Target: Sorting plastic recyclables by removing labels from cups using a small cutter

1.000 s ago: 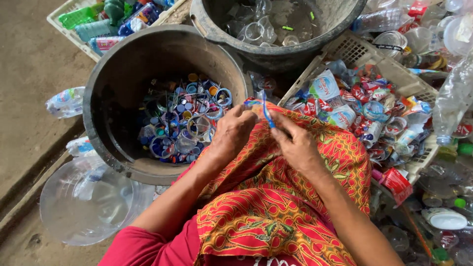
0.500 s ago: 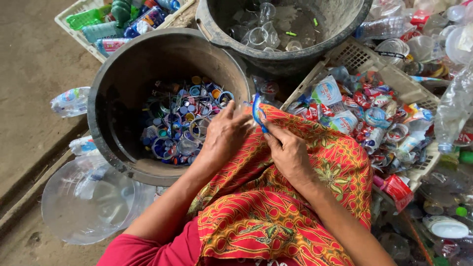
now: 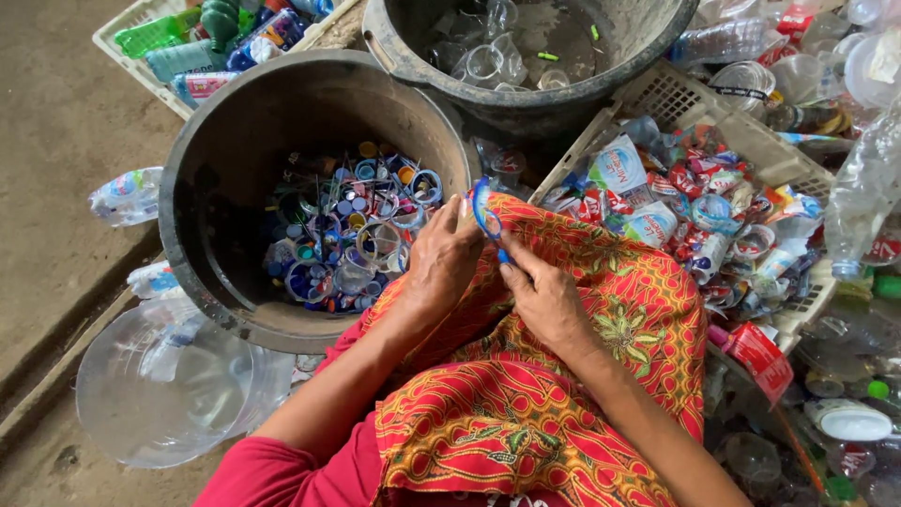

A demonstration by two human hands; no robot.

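Thin blue plastic ring (image 3: 486, 211) pinched between left hand (image 3: 441, 268) and right hand (image 3: 542, 299) at frame centre, standing up tall, just right of big dark round tub (image 3: 211, 169) of bottle caps.

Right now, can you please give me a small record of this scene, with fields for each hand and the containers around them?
left hand: touches the blue plastic strip, over the lap
right hand: pinches the lower end of the same strip
lap: orange patterned cloth
left container: black bucket with caps and rings at the bottom
top container: grey tub with clear cups
right container: white basket with crumpled labels
floor left: clear plastic bowl
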